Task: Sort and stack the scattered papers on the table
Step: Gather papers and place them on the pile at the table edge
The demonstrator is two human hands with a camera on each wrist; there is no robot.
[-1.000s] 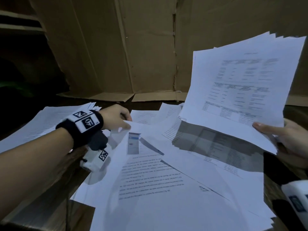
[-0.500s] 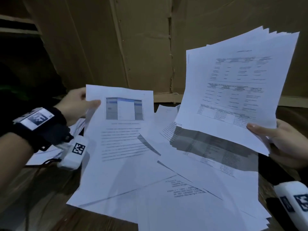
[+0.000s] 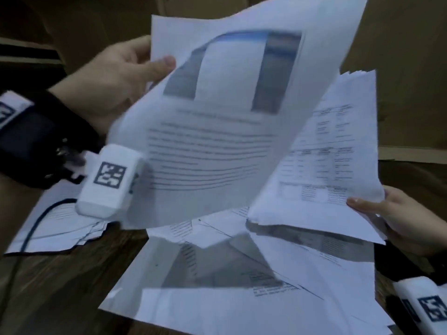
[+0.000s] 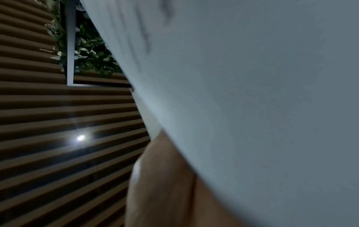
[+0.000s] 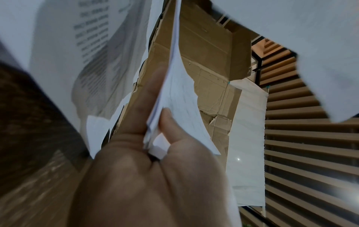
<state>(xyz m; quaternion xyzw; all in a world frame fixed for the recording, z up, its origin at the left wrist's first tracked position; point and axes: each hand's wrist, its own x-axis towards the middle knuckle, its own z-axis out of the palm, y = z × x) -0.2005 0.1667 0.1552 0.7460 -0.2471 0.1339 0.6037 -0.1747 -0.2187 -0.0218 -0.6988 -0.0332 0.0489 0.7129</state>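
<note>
My left hand (image 3: 125, 76) pinches the left edge of a printed sheet (image 3: 225, 112) with a blue-grey figure and text, thumb on its front. The sheet hangs in the air, blurred, and partly covers the stack (image 3: 333, 170) of sheets with tables that my right hand (image 3: 396, 218) holds by the lower right corner. In the right wrist view the right hand (image 5: 155, 127) grips the stack (image 5: 178, 95) between thumb and fingers. In the left wrist view the sheet (image 4: 252, 92) fills the right side above a finger (image 4: 161, 176). More loose papers (image 3: 242, 286) lie spread on the dark wooden table (image 3: 60, 286).
A second cluster of papers (image 3: 60, 221) lies at the left under my left wrist, with a dark cable (image 3: 31, 230) across it. Brown cardboard panels (image 3: 399, 68) stand along the far side of the table. A slatted wall (image 5: 310, 138) shows beyond.
My left hand has lifted the figure sheet off the table and carried it up and to the right, over the stack in my right hand. The right hand has stayed about where it was.
</note>
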